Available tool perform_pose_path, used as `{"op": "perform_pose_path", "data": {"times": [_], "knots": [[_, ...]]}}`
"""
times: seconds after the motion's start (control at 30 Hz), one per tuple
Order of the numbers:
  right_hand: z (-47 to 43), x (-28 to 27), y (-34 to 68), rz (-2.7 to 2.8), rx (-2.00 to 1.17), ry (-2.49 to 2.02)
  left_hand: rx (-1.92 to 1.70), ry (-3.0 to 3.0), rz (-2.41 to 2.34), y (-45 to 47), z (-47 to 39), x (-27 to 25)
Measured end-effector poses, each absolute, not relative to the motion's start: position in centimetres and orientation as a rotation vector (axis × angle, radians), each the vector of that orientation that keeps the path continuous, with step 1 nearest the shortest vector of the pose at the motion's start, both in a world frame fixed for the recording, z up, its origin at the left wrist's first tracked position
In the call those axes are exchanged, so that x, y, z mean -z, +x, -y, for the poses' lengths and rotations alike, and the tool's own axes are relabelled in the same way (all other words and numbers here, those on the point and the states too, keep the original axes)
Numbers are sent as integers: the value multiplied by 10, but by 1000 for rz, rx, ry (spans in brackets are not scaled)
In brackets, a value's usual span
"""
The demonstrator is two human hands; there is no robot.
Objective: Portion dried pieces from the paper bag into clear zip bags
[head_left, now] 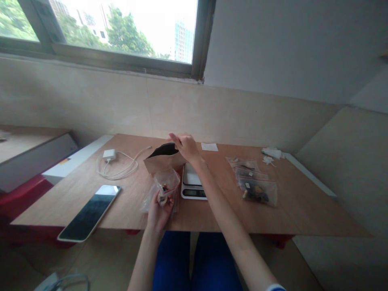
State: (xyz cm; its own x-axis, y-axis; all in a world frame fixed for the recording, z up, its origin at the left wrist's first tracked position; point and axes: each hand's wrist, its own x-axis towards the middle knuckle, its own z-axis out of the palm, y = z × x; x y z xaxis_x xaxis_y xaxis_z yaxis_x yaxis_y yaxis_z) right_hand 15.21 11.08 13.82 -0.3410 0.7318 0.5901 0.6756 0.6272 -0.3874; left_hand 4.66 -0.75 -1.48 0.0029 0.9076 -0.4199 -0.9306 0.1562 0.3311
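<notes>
My left hand (160, 212) is closed around a clear zip bag (168, 180) with small items inside, close to the table's front edge. Some of its contents show between the fingers, too small to name. Just behind it, a brown paper bag (165, 161) has its dark mouth gaping upward. At the right end of that mouth is my right hand (186, 147), closed on the rim, with some fingers hidden by the hand itself. Under my right forearm lies a white kitchen scale (190, 182), partly covered by the arm.
Several filled zip bags (259, 192) overlap on the right. A phone (91, 212) juts over the front left edge, with a white charger (109, 154) and coiled cable behind it. White paper (209, 147) lies near the wall, and crumpled white plastic (273, 152) sits back right.
</notes>
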Motion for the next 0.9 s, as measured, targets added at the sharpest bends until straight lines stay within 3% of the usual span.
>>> {"op": "perform_pose_path", "data": {"times": [0.33,0.63,0.9], "knots": [[-98,-137,165,2139,-181,-892,-1445,-53,-581,46,7,18],[-113,-125,163,1885,-542,-855,-1441,-47,-594,46,7,19],[-115,-116,170,2051,-15,-893,-1451,-36,-568,46,9,14]]}}
